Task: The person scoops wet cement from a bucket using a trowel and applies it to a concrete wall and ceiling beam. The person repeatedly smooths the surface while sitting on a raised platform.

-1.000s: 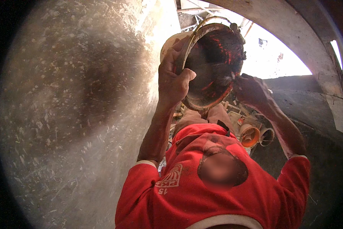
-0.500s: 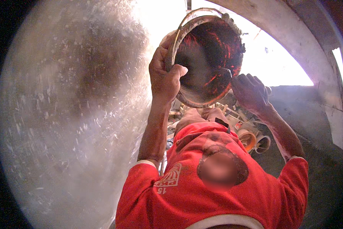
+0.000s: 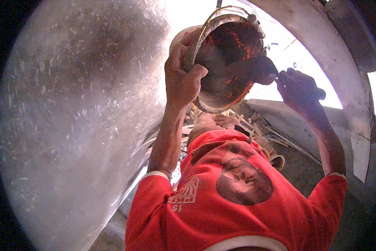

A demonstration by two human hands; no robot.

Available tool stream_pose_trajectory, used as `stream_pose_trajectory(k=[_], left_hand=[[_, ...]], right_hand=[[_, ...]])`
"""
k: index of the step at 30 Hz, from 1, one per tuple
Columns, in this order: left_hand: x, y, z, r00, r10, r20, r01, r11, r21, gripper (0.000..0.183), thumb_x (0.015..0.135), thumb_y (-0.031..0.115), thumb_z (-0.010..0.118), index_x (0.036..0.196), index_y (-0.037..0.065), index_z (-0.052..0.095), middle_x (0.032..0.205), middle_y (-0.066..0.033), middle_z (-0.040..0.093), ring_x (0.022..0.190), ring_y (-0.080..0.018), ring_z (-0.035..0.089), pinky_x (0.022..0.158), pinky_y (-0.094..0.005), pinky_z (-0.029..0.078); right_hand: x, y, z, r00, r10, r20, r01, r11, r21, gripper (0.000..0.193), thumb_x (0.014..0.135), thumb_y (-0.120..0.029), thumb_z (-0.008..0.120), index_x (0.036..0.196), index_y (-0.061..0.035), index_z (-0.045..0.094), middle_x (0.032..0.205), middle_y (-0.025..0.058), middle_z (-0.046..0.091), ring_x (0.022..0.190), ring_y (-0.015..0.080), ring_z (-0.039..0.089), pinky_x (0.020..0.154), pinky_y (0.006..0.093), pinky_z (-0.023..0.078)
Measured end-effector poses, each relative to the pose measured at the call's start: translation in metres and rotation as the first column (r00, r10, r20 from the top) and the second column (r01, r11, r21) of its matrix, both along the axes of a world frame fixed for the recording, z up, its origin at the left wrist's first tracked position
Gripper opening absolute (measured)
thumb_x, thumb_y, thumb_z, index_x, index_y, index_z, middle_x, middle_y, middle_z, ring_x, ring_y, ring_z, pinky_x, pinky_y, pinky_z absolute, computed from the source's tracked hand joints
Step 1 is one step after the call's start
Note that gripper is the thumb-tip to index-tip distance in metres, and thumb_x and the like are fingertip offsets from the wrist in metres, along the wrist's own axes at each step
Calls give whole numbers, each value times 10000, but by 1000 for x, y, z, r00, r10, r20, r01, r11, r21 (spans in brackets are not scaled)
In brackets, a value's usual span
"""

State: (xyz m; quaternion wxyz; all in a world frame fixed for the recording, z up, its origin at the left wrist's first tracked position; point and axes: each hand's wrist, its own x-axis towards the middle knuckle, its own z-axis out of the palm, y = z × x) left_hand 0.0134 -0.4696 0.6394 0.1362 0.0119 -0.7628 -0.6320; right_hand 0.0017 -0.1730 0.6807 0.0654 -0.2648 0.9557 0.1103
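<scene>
The fingers of the left hand [image 3: 181, 81] are curled tight around the rim of a round metal bowl [image 3: 227, 62], held at twelve o'clock. The right hand [image 3: 299, 90], at two o'clock, pinches a dark pad [image 3: 261, 70] against the bowl's inside.

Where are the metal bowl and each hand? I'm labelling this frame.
metal bowl [image 3: 221, 79]: head view, inner surface.
left hand [image 3: 183, 81]: head view, back of hand gripping rim.
right hand [image 3: 296, 85]: head view, knuckles.

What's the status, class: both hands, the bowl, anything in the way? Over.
Left hand gripping the rim of the metal bowl, held up and tilted. Right hand closed on a dark tool inside the bowl. Big grey curved surface close on the left.
</scene>
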Motion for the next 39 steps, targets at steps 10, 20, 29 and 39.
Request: stream_pose_trajectory(k=[10,20,29,39], left_hand=[[11,11,-1,997,-8,-71,8,1000,2,549,647,-22,604,1194,14,636,1236,-128,641,1127,-244,630,1006,-355,480],[29,17,3,996,91,2,-90,981,171,421,628,-63,571,1047,-20,581,1320,-142,625,1177,-223,608,1046,-345,453],[30,1,-6,990,131,55,-139,972,187,808,594,71,601,1392,-38,547,1288,-136,614,1237,-263,584,1124,-389,413],[13,-22,-57,991,118,-70,-89,938,336,543,625,-58,523,1164,-33,572,1472,-184,540,1399,-291,492,1205,-421,328]], right_hand=[[26,-10,-46,974,141,177,-63,920,-387,241,967,-260,614,959,-48,727,858,124,679,768,307,684,716,444,551],[29,17,-54,853,78,517,268,784,-560,225,917,-221,663,918,-5,726,725,129,668,668,233,642,652,396,509],[9,16,-36,918,2,397,201,860,-470,192,892,-216,712,921,-26,706,728,94,655,643,194,607,622,375,488],[-13,-3,111,855,-499,-143,384,793,-472,157,889,-168,726,945,-27,685,803,48,643,735,133,608,682,319,499]])
